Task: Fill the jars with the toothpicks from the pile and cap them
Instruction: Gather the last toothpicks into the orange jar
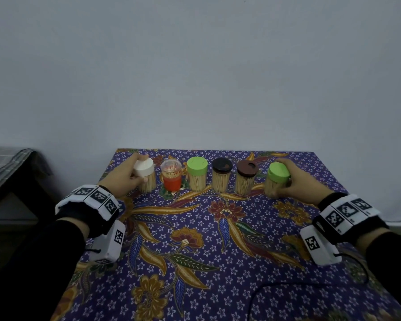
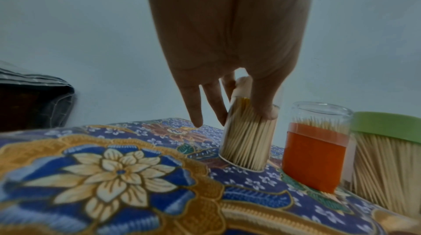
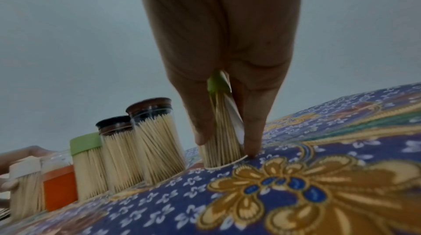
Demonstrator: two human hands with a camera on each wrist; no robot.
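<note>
Six capped jars [image 1: 220, 174] of toothpicks [image 1: 196, 183], hands holding end jars

A home room, it seems: a batik floral tablecloth [image 1: 218, 228] over a table against a bare wall [image 1: 195, 66], folded cloth [image 1: 7, 165] on dark furniture beside it

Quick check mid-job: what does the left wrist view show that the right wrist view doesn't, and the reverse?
Only the left wrist view shows the left hand gripping the white-capped jar close up, and dark furniture draped in grey cloth off the table's left side.

Only the right wrist view shows the right hand gripping the end green-capped jar, plus the black-capped jar and brown-capped jar.

Both show the orange-labelled jar, the middle green-capped jar and the patterned tablecloth.
</note>
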